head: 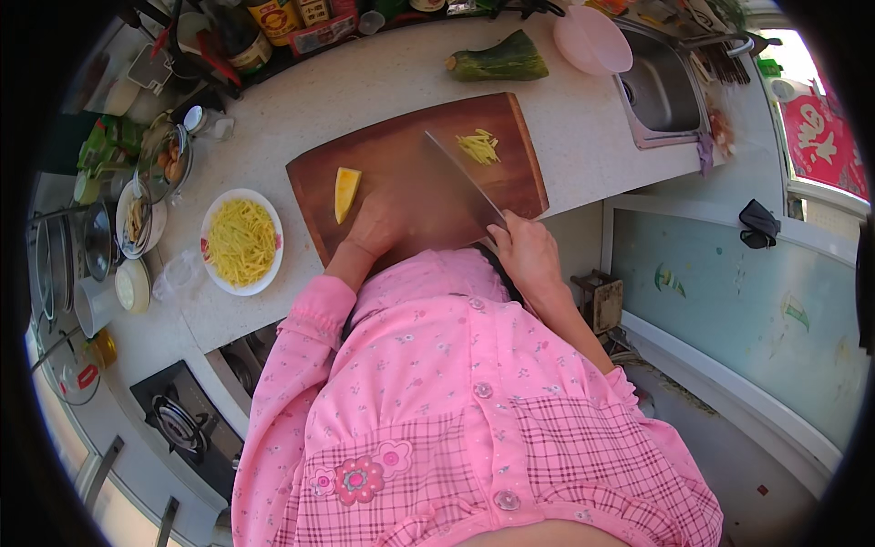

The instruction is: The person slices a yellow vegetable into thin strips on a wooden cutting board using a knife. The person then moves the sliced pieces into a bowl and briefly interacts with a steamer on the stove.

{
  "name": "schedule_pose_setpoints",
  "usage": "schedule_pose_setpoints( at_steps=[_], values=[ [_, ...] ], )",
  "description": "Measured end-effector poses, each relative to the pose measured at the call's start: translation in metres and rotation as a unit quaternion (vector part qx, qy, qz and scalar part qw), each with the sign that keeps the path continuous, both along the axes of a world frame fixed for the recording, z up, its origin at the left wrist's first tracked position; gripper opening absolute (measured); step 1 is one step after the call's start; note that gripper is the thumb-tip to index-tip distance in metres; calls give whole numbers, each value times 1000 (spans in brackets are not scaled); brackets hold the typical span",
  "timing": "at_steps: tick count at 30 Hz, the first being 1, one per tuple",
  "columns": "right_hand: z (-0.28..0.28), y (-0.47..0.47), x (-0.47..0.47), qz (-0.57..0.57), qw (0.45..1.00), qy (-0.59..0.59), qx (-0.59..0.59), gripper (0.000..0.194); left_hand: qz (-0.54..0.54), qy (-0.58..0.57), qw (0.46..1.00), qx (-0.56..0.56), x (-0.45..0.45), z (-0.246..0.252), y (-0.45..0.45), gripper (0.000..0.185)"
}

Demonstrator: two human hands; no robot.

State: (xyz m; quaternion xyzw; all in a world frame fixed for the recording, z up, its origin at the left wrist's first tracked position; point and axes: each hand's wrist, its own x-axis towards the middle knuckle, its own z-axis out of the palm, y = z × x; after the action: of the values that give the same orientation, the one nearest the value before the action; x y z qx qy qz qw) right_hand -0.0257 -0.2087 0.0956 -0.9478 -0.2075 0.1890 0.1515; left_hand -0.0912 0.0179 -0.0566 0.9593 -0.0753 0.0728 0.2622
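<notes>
My right hand (526, 253) grips the handle of a wide-bladed kitchen knife (468, 174), its blade slanting up and left over a wooden cutting board (403, 130). My left hand (376, 225) rests low on the board's left part; a blur lies over its fingers, so whether they hold anything is hidden. Beside it, to the upper left, lies a yellow wedge of squash (347, 193). A small pile of yellow-green shreds (480, 146) sits at the board's upper right. Left of the board, a white plate (276, 263) holds a heap of similar shreds.
A green-skinned squash piece (499, 61) and a pink bowl (593, 41) stand behind the board, near a steel sink (663, 89). Bottles (239, 41) line the back. Bowls (158, 219) and a clear plastic bag (179, 273) lie left, above a gas burner (179, 422).
</notes>
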Motion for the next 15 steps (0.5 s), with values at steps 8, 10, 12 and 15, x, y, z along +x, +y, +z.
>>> schedule_pose_setpoints(
  at_steps=[8, 10, 12, 15],
  values=[
    [-8, 10, 2, -6, 1000, 15, -13, 24, -17, -67, 997, 29, 4, 36, -1, 44],
    [-17, 5, 4, -30, 999, 38, 20, 23, -16, -66, 997, 27, 3, 35, -1, 44],
    [-18, 2, 5, -32, 998, 35, 39, 23, -18, -77, 996, 28, 4, 31, -1, 44],
    [-13, 0, 2, -7, 999, 0, 35, 22, -20, -86, 995, 39, 2, 22, 0, 44]
  ],
)
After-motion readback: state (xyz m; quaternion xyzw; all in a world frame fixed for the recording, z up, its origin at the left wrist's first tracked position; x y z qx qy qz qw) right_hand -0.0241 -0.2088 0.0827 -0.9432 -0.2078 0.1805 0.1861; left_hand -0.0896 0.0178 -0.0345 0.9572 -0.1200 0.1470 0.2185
